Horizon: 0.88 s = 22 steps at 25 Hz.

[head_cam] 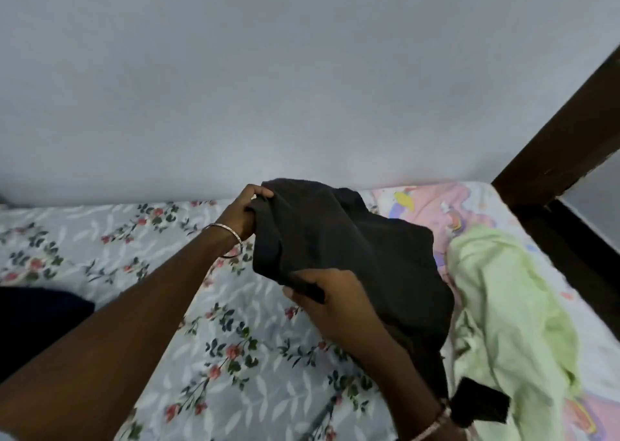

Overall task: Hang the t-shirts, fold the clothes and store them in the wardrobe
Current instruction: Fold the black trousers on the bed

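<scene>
**Limp cloth, crooked fold risk**

Above the floral-sheeted bed (235, 340) hangs the soft, bunched dark garment (352, 249), beside a crumpled pale-green cloth (503, 306). My left hand (245, 217) pinches its top edge, and my right hand (328, 299) grips a lower fold. Limp like this, it could fold crooked, I judge.

A floral bedsheet (235, 356), grey with red flowers and dark leaves, spreads beneath the grip and out to its left. Beyond the grip rises a plain pale wall (268, 71). Just right of it lies a pink cartoon-printed sheet (436, 205). Farther right a dark wooden frame (570, 132) slants upward.
</scene>
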Motion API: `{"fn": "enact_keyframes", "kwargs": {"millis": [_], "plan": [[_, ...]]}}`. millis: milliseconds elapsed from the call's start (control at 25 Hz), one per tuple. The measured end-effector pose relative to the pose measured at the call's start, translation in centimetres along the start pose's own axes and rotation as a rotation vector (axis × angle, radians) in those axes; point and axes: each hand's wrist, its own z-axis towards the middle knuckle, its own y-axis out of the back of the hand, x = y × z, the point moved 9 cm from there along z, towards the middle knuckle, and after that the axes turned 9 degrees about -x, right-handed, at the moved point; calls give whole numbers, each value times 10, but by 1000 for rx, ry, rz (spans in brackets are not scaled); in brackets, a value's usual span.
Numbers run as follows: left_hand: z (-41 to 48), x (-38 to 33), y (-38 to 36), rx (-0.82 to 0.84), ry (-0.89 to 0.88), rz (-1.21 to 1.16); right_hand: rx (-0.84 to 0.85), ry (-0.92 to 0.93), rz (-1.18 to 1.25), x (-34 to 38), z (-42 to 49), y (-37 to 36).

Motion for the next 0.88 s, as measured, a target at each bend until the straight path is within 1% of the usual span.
{"fn": "enact_keyframes", "kwargs": {"millis": [80, 120, 160, 280, 360, 440, 520, 560, 600, 640, 680, 720, 800, 840, 880], "plan": [[3, 41, 60, -120, -102, 248, 51, -8, 23, -4, -10, -74], [4, 58, 86, -153, -163, 372, 72, -11, 46, -4, -15, -109], [8, 81, 112, -157, -188, 453, 104, -19, 58, -3, -22, -146], [4, 142, 173, -168, -109, 685, 221, -87, 108, -3, -43, -248], [3, 166, 202, -175, -97, 772, 293, -103, 167, 3, -56, -306], [6, 184, 216, -90, -79, 783, 408, -108, 227, 11, -70, -350], [5, 198, 229, -61, -61, 844, 535, -119, 299, 12, -90, -383], [2, 209, 239, -96, -40, 905, 571, -134, 315, 8, -103, -395], [-6, 215, 247, -161, -20, 952, 571, -147, 330, 0, -113, -400], [-17, 223, 253, -234, -9, 955, 539, -162, 332, -12, -121, -400], [-32, 228, 255, -299, -15, 919, 472, -179, 325, -27, -127, -393], [-50, 234, 257, -374, -26, 883, 384, -200, 294, -45, -132, -381], [-92, 248, 259, -557, -20, 836, 150, -235, 181, -84, -134, -339], [-117, 260, 259, -654, 39, 804, 44, -256, 92, -105, -136, -317], [-145, 280, 260, -747, 150, 753, -34, -299, -20, -124, -137, -293]]}}
